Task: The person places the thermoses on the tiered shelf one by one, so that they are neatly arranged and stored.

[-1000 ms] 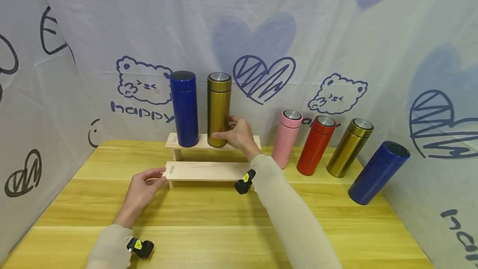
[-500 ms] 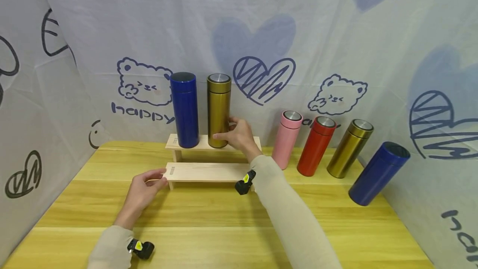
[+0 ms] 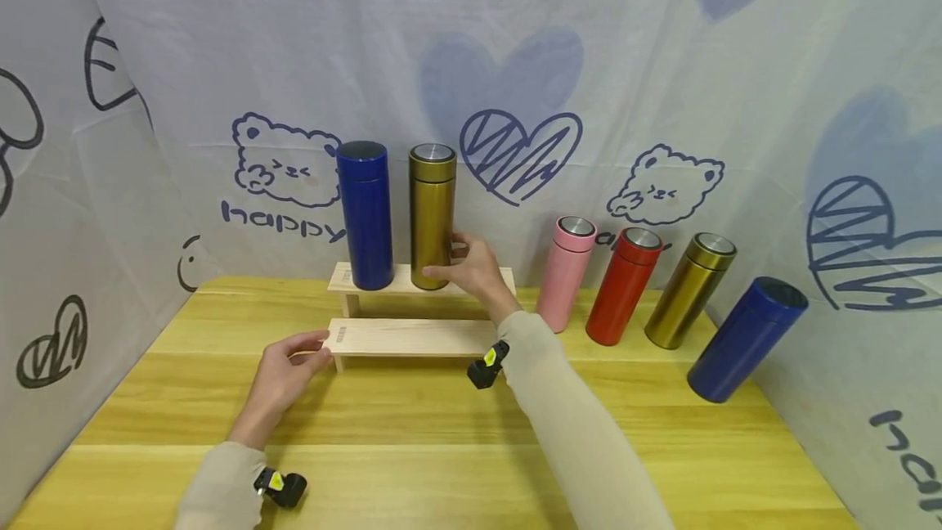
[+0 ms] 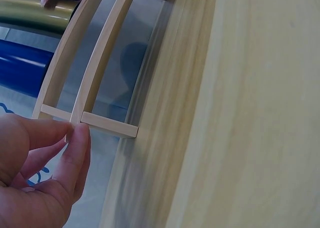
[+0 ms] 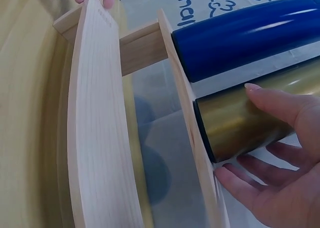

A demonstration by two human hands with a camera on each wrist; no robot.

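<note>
A two-step wooden rack stands on the table. My left hand pinches the left end of its lower step between thumb and fingers, as the left wrist view shows closely. On the upper step a blue thermos bottle and a gold thermos bottle stand upright side by side, a gap between them. Low on the gold one is my right hand. In the right wrist view its thumb lies on one side of that gold bottle and the curled fingers on the other.
To the right of the rack stand a pink bottle, a red bottle, a second gold bottle and a second blue bottle. The wooden table ends at printed cloth walls behind and at both sides.
The right hand's thumb has slipped slightly down and right on the gold bottle. Bottles and rack stay where they were, and the left hand keeps its pinch.
</note>
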